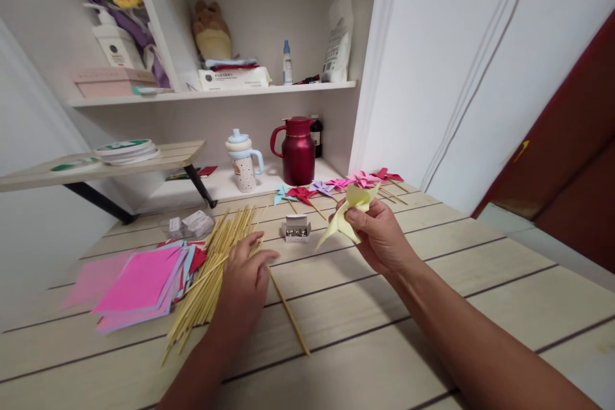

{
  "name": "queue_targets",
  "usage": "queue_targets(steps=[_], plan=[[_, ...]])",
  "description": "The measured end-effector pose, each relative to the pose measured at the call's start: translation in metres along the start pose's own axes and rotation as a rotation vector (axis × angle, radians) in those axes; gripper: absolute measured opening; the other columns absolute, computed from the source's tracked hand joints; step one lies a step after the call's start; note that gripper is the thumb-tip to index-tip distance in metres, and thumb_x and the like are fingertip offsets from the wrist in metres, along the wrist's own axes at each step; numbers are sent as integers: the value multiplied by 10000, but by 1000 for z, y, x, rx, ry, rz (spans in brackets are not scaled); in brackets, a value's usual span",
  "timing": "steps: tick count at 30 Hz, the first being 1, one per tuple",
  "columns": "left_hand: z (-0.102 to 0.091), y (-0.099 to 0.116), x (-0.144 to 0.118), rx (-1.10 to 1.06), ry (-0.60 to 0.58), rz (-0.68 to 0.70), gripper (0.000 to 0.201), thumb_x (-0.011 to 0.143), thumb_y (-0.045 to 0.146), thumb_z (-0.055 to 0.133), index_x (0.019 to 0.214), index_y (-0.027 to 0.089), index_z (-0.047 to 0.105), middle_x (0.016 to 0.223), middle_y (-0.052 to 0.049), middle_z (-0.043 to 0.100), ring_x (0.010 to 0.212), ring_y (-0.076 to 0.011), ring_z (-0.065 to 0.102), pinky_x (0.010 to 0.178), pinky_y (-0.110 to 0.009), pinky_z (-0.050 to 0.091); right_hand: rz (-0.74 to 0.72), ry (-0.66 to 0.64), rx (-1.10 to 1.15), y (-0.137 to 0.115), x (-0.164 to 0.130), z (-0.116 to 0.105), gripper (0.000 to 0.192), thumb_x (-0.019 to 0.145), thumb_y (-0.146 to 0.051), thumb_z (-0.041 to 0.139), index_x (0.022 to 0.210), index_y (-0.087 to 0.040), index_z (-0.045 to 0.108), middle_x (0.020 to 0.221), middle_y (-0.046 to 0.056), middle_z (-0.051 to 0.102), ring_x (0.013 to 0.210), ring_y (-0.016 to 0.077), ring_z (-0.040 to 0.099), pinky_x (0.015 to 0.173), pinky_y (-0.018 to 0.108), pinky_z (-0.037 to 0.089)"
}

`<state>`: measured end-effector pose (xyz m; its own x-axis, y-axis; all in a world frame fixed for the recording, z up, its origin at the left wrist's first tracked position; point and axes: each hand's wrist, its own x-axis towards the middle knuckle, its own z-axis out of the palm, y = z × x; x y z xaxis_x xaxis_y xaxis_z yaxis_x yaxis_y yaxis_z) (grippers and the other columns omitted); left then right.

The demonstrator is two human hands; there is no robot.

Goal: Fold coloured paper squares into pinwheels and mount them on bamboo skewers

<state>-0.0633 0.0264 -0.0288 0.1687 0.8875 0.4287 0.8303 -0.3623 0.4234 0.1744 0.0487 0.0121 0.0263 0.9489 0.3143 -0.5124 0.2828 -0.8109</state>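
1. Up above the table (432,333), a folded yellow paper pinwheel (346,213) is sitting in the right hand (379,237), fingers pinching its centre and hiding part of it.
2. Lower down, the left hand (245,282) is lying palm-down, fingers together, pressing a single bamboo stick (288,311) beside the stick pile (216,269).
3. Farther off, a small open box (296,229) is holding contents too small to identify.

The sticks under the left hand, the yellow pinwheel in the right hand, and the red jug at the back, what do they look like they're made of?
The sticks look like bamboo or pale wood: thin, straight, matte tan. The yellow pinwheel looks like paper: thin, matte, with folded points. The red jug has a smooth dark red body with a soft sheen; coated metal or plastic, hard to tell which. The left hand rests on the sticks; the right hand pinches the pinwheel.
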Motion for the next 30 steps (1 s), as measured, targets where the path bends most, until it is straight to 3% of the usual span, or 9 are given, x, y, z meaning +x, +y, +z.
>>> queue_targets(steps=[2, 4, 7, 14, 22, 26, 30], plan=[[0, 4, -1, 137, 34, -98, 236, 891, 298, 548, 1006, 153, 695, 1142, -138, 605, 1072, -280, 596, 937, -445, 463, 4, -2, 0, 0, 0, 0, 247, 602, -262, 850, 804, -208, 719, 705, -11, 705, 660, 158, 645, 635, 283, 499], [0, 12, -5, 300, -106, -141, 381, 864, 502, 572, 928, 139, 671, 973, -116, 626, 923, -291, 621, 833, -439, 476, 10, 0, -2, 0, -1, 1, 253, 599, -261, 853, 808, -206, 720, 707, -8, 707, 661, 158, 644, 633, 280, 502], [2, 25, -10, 454, -289, -125, 467, 811, 607, 585, 836, 145, 652, 933, -127, 630, 931, -325, 601, 826, -446, 436, 14, 4, 1, 0, -2, 2, 261, 596, -260, 856, 813, -207, 722, 712, -5, 709, 666, 159, 644, 637, 280, 507], [4, 36, -12, 359, -310, -181, 265, 800, 349, 563, 978, 161, 619, 1135, -146, 613, 1083, -317, 545, 861, -424, 374, 10, 18, -5, -2, -3, 4, 247, 601, -270, 846, 802, -213, 714, 721, -11, 707, 659, 162, 645, 645, 292, 507], [-8, 26, -11, 282, -370, -166, 409, 757, 140, 478, 1140, 162, 618, 1270, -130, 631, 1181, -303, 539, 961, -454, 343, 18, 3, 4, -2, -1, 2, 252, 594, -263, 855, 802, -214, 721, 740, -1, 721, 675, 170, 650, 659, 306, 512], [-8, 26, -10, 332, -350, -138, 369, 819, 174, 476, 1145, 161, 647, 1235, -132, 658, 1167, -305, 558, 955, -449, 353, 33, -29, -14, 0, -2, 1, 247, 610, -270, 853, 813, -215, 723, 758, 0, 729, 664, 160, 640, 645, 298, 505], [-10, 30, -9, 394, -363, -144, 254, 855, 198, 487, 1014, 144, 678, 1094, -128, 693, 1038, -294, 608, 857, -405, 390, 81, -66, -26, 1, -2, 2, 251, 591, -284, 865, 789, -205, 732, 762, 20, 745, 655, 166, 648, 633, 298, 503]])
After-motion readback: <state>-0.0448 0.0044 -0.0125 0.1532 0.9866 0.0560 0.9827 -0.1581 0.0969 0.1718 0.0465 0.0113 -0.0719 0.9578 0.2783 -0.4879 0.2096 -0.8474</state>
